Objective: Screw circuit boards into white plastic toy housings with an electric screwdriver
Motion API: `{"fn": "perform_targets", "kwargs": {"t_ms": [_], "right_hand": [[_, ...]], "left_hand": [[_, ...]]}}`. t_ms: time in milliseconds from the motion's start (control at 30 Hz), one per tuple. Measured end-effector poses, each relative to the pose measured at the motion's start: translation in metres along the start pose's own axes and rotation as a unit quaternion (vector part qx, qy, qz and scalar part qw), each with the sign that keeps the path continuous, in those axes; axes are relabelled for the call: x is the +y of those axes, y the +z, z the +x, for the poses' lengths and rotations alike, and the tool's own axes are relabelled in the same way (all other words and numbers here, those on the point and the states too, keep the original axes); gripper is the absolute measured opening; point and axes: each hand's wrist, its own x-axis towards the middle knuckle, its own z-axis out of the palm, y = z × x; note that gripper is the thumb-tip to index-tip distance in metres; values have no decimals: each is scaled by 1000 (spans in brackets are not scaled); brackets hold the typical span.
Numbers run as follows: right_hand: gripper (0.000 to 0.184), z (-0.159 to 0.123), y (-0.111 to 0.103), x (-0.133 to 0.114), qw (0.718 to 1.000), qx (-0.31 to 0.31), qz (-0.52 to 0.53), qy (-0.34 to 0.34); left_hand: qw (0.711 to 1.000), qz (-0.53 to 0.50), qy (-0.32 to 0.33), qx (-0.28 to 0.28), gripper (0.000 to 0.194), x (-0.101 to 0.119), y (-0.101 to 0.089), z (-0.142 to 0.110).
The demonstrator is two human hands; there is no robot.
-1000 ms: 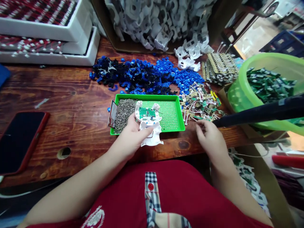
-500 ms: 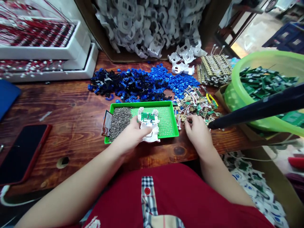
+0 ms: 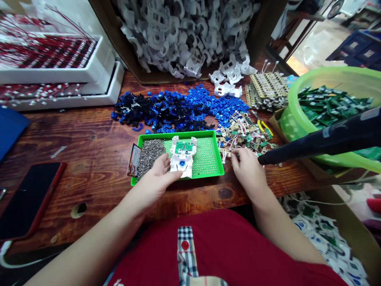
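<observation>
My left hand (image 3: 157,173) is open beside a white plastic housing, its thumb at the housing's lower edge and its fingers apart. The housing (image 3: 186,170) lies on the green tray (image 3: 218,159), with a blue part in its middle. At its upper end sits a green circuit board (image 3: 183,147). My right hand (image 3: 247,167) is at the near edge of a pile of small wired circuit boards (image 3: 244,133). Its fingers are curled together, and whatever lies between the fingertips is hidden. Many small metal screws (image 3: 150,157) fill the tray's left side.
Behind the tray spread blue and black plastic parts (image 3: 166,109). A box of white housings (image 3: 178,43) stands at the back. A dark rod (image 3: 315,141) reaches in before the green basin (image 3: 294,107). A phone (image 3: 28,202) lies left; yellow-handled pliers (image 3: 264,128) lie right.
The left hand has loosened its hold on the housing and its fingers have spread. The blue part in the housing is now visible. The right hand stays at the pile of boards.
</observation>
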Motion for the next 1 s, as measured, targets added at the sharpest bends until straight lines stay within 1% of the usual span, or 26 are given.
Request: {"fn": "perform_targets", "kwargs": {"t_ms": [100,200,267,300,333,367,433,467,500,533,600,633,667,700,767,800,833,867,933,1000], "right_hand": [[21,-5,-7,-3,1000,0,6,-2],[21,-11,-17,-5,1000,5,13,-16],[21,-15,-24,-7,999,3,17,-29],[20,-17,-29,-8,999,0,19,-33],[19,-19,-33,-10,999,-7,18,-36],[18,-20,-38,-12,999,-21,12,-36],[16,-22,-47,-16,997,-65,-19,-23],[15,-22,-51,-18,995,-89,-42,-17],[15,-22,-54,-20,992,-110,-67,-13],[14,-21,-57,-21,988,-125,-89,-14],[14,-19,-59,-22,984,-138,-112,-27],[14,-18,-60,-22,985,-135,-107,-33],[14,-17,-61,-22,988,-118,-91,-37],[13,-17,-62,-22,993,-89,-66,-42],[11,-19,-65,-25,998,-3,1,-63],[11,-20,-66,-28,995,37,37,-84],[10,-22,-68,-32,989,62,71,-113],[9,-24,-69,-37,981,70,106,-147],[12,-29,-68,-49,962,61,167,-209],[17,-32,-64,-60,945,57,207,-248]], "left_hand": [[999,31,-19,19,80,-2,-4,0],[997,75,-20,-3,82,-5,-8,-1],[990,143,14,-9,77,-5,-9,-5],[980,194,49,-4,72,-4,-8,-7],[962,255,99,6,67,-4,-7,-10],[934,320,158,16,61,-2,-6,-13],[855,438,277,19,51,0,-2,-18],[818,476,324,9,47,2,1,-19],[789,499,358,-10,44,3,3,-20],[771,509,382,-32,40,3,5,-21],[752,511,410,-70,34,4,8,-20],[747,509,420,-80,31,4,9,-19],[743,508,428,-87,30,3,9,-19],[739,506,435,-90,30,3,10,-18],[735,503,446,-88,29,3,11,-18],[733,502,451,-83,28,4,12,-18],[728,504,459,-78,28,5,13,-18],[719,507,470,-72,28,6,15,-18],[692,518,498,-64,32,8,20,-19],[667,525,525,-61,34,8,24,-21]]}}
